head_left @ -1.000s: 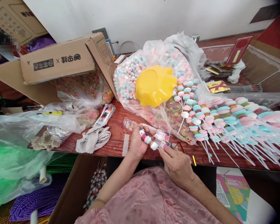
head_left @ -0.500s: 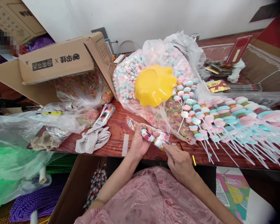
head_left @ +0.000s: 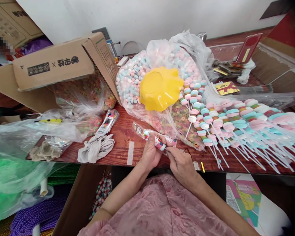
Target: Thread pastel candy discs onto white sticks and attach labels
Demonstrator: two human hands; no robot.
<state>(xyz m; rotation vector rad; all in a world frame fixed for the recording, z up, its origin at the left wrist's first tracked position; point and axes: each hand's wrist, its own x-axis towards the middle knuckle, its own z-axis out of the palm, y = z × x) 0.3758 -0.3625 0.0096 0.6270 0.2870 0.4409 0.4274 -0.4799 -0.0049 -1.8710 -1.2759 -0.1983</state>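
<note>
My left hand (head_left: pixel 150 153) is closed round a clear printed wrapper (head_left: pixel 140 131) with a candy skewer (head_left: pixel 158 143) inside it, at the near edge of the red-brown table (head_left: pixel 123 137). My right hand (head_left: pixel 181 163) pinches the skewer's lower end beside the left hand. To the right lies a spread of several candy skewers (head_left: pixel 226 121) on white sticks, in pink, blue and white discs.
A large clear bag of pastel candies (head_left: pixel 135 82) holds a yellow bowl (head_left: pixel 159 88). An open cardboard box (head_left: pixel 56 67) lies on its side at left. Crumpled plastic bags (head_left: pixel 27 131), a grey cloth (head_left: pixel 95 147) and a stack of printed wrappers (head_left: pixel 108 121) lie at left.
The candy skewer has slid further into the wrapper held in my left hand. My right hand has moved up and left, closer to the left hand.
</note>
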